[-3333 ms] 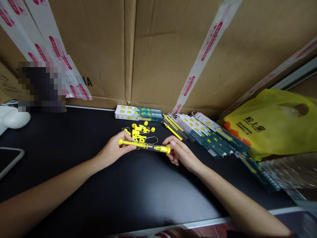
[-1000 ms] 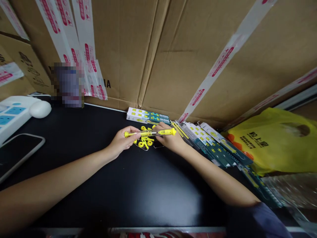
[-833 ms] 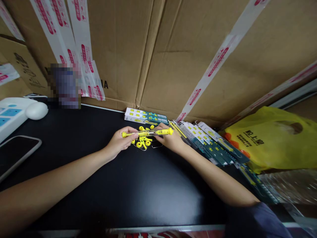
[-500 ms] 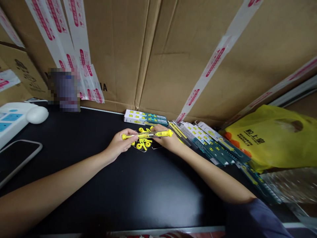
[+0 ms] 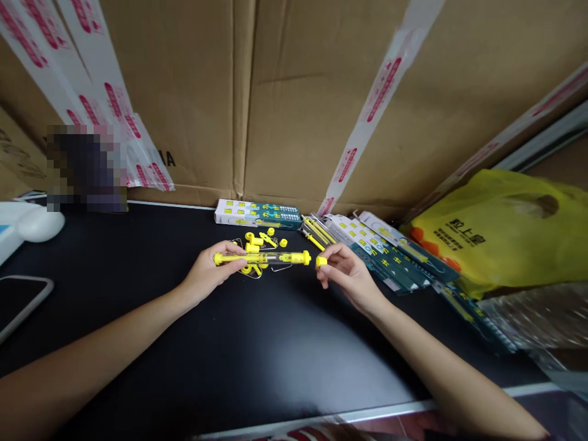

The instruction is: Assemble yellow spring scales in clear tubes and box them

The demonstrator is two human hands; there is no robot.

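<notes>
My left hand (image 5: pixel 207 271) is closed around one end of a clear tubular spring scale (image 5: pixel 275 259) with yellow ends, held level above the black table. Between the thumb and fingers of my right hand (image 5: pixel 353 277) is a small yellow cap (image 5: pixel 321 261). The cap is just off the scale's right end, with a narrow gap between them. Behind and below the tube lie several loose yellow parts (image 5: pixel 271 231), along with wire hooks (image 5: pixel 281 267) and small springs.
A long printed box (image 5: pixel 257 214) lies against the cardboard wall. To the right are yellow rods (image 5: pixel 318 233), several flat printed boxes (image 5: pixel 390 263) and a yellow plastic bag (image 5: pixel 505 239). A phone (image 5: pixel 21 300) and a white power strip (image 5: pixel 13 226) lie at the left.
My right hand has moved from the pile of parts behind the scale to its right end, now holding a yellow cap. My left hand keeps hold of the scale. The camera view has shifted.
</notes>
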